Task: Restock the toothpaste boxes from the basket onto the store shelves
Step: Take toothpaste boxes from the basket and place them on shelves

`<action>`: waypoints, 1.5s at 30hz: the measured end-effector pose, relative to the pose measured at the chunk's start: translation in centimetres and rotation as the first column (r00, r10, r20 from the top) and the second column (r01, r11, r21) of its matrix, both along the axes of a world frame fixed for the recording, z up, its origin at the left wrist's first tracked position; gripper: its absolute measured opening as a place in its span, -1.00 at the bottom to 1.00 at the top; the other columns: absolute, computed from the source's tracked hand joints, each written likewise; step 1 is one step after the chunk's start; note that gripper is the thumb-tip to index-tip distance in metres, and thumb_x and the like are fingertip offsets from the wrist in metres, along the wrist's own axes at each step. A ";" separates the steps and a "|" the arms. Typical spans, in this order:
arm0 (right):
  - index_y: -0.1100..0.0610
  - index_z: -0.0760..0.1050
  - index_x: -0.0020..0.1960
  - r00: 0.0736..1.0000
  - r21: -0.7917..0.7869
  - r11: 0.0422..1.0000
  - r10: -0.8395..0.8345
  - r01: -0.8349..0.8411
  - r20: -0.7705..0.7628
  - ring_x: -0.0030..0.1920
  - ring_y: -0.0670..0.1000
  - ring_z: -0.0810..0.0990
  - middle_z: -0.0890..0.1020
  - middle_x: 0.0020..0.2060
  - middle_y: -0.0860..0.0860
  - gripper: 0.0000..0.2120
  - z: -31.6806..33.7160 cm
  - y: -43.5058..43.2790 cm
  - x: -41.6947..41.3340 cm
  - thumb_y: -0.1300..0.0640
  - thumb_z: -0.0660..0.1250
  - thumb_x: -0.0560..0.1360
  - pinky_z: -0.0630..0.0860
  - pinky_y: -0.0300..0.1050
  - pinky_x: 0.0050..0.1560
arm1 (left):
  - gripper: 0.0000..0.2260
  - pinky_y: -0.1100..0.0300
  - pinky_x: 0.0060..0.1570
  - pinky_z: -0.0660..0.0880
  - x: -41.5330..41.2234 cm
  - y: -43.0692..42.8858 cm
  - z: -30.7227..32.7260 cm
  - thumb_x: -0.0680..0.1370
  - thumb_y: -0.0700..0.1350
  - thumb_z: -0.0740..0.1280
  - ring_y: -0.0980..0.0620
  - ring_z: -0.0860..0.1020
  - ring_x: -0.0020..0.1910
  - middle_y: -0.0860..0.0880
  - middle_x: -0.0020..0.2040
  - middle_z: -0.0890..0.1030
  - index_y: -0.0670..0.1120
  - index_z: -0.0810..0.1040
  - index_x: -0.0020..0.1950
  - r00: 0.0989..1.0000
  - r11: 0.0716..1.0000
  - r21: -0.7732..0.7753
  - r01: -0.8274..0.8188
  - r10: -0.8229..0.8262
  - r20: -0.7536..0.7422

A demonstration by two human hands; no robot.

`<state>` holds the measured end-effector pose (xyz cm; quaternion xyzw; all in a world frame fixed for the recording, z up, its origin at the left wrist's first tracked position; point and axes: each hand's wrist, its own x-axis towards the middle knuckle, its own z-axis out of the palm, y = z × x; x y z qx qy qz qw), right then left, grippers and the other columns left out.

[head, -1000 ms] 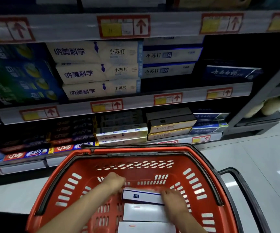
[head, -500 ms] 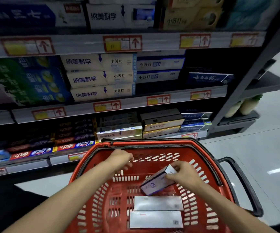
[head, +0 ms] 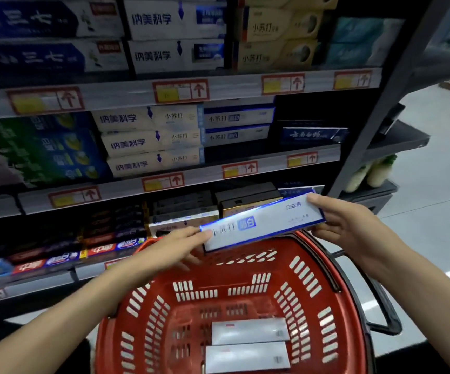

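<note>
A white and blue toothpaste box [head: 261, 224] is held lengthwise above the far rim of the red basket [head: 312, 282]. My left hand [head: 178, 245] grips its left end and my right hand [head: 350, 225] grips its right end. Two more white boxes [head: 248, 344] lie flat on the basket's floor. Matching white and blue boxes [head: 238, 126] are stacked on the middle shelf, with a dark gap to their right.
Shelves packed with other toothpaste boxes fill the view, with red and yellow price tags [head: 180, 90] on their edges. A dark blue box [head: 312, 134] stands at the middle shelf's right end. A black basket handle [head: 380, 306] sticks out right, over grey floor [head: 434, 211].
The box has been lifted out of the basket to above its far rim and turned level. My left hand has joined, taking its left end. The view tilted up along the shelves.
</note>
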<state>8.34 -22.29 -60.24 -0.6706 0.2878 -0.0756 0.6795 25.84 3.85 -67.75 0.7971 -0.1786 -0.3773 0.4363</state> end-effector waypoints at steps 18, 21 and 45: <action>0.25 0.61 0.19 0.962 0.365 0.913 -0.242 0.183 0.124 -0.01 0.10 0.76 0.76 0.02 0.16 -0.75 -2.3 0.3 2.9 0.14 0.35 0.59 0.62 -0.07 0.01 | -0.64 0.07 0.01 0.49 0.0 -0.7 3.0 0.52 0.11 0.38 -0.04 0.70 0.04 -0.05 0.14 0.74 -0.03 0.62 0.25 0.931 0.789 -0.500 -0.357 0.341 -0.127; 0.25 0.60 0.23 0.955 0.350 0.919 -0.248 0.180 0.160 0.00 0.09 0.76 0.76 0.05 0.15 -0.75 -2.6 0.2 3.6 0.26 0.33 0.57 0.58 -0.05 0.06 | -0.68 0.01 0.17 0.52 0.0 -1.1 3.3 0.53 0.08 0.40 -0.08 0.71 0.11 -0.04 0.13 0.74 0.02 0.65 0.25 0.931 0.777 -0.528 -0.342 0.356 -0.080; 0.07 0.56 0.29 0.912 -0.069 0.952 -0.263 0.299 0.314 0.04 -0.12 0.72 0.75 0.05 -0.06 -0.62 -2.7 -4.2 8.7 0.35 0.45 0.53 0.65 -0.22 0.03 | -0.90 0.01 0.15 0.61 2.2 -6.2 3.3 0.56 -0.17 0.48 0.07 0.73 -0.08 0.00 -0.13 0.77 -0.09 0.69 0.07 0.770 0.696 -0.468 -0.544 0.636 0.052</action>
